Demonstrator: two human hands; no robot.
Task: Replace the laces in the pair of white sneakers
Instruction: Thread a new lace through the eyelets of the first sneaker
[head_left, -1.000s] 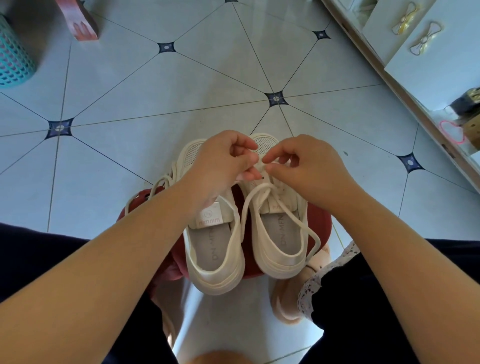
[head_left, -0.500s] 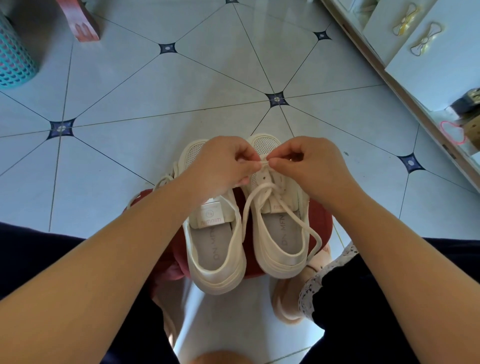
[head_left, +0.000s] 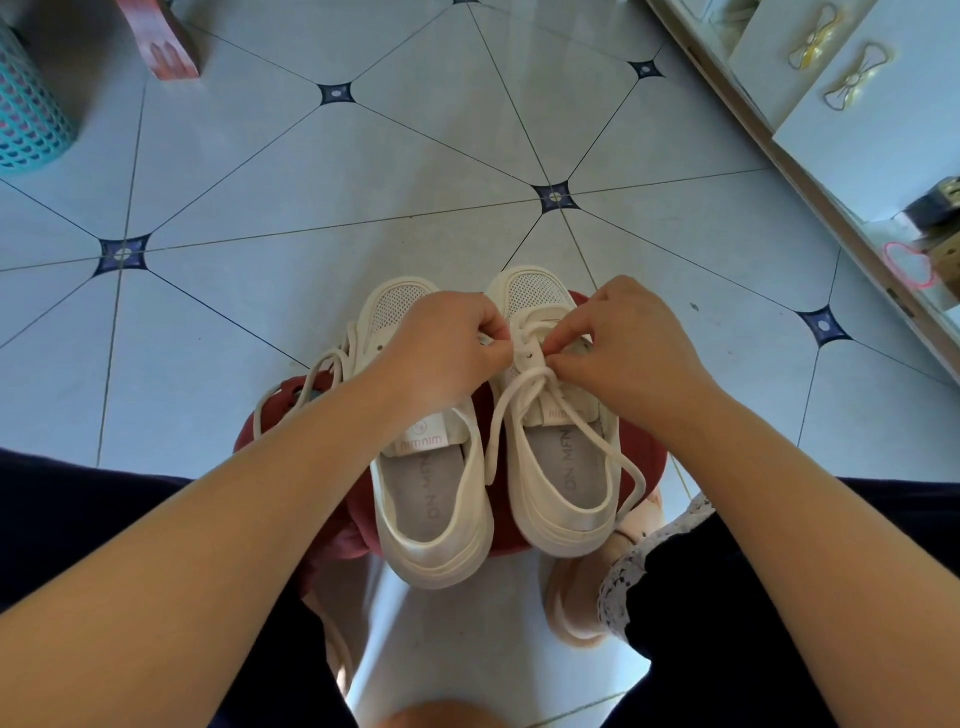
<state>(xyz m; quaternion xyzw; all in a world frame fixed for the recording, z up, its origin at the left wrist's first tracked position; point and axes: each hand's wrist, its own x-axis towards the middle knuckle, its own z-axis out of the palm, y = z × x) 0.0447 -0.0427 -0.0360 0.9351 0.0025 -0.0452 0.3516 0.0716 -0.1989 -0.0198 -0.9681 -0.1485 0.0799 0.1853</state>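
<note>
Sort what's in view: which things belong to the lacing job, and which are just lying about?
Job: right sneaker, left sneaker, lace pinched by left hand and right hand, red stool under both sneakers.
Lying about: teal basket, white cabinet, red block.

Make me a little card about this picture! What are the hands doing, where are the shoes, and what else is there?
left hand: pinches the lace at the front eyelets of the right sneaker
right hand: pinches the same lace from the other side
right sneaker: on the red stool, lace ends loose
left sneaker: beside it, trailing lace hanging off left
floor: pale tiles, teal basket at far left
</note>
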